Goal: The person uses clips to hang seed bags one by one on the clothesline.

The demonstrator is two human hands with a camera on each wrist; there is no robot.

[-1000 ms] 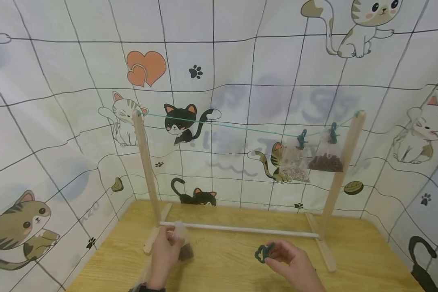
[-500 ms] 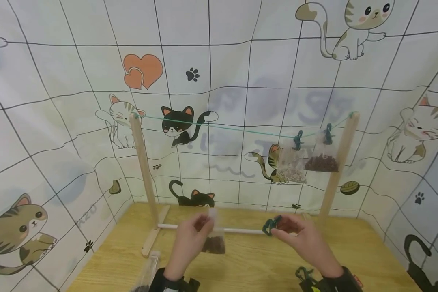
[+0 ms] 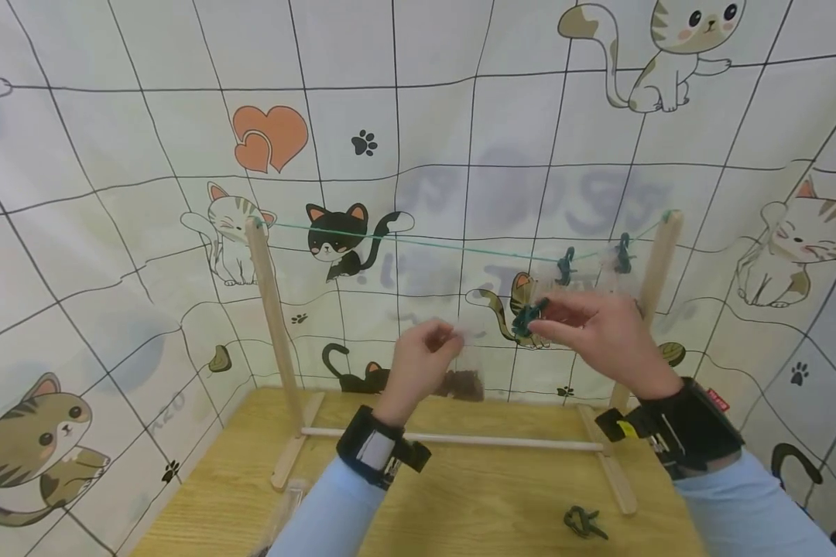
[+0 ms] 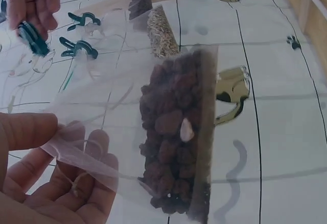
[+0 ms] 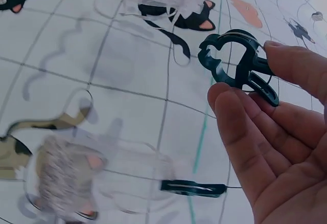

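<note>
Cat-print cloth (image 3: 432, 124) behind, wood table (image 3: 501, 495) below. From L: wood post (image 3: 274, 317), w/ green line (image 3: 460, 248) strung off its top to R, above both hands in head view. L hand (image 3: 419, 363) pinches top of clear bag (image 3: 465, 384); bag hangs approx. upright, dark red-brown lumps at btm, below-R of grip. Green clip (image 3: 527, 319) R of bag, near, not touching; ring end faces bag side. R hand (image 3: 609, 336) pinches clip handles, nearer than L hand to 2 clipped bags (image 4: 162, 32).

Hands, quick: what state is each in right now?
Left hand: pinching a clear bag of dark lumps.
Right hand: pinching a green clip.
</note>
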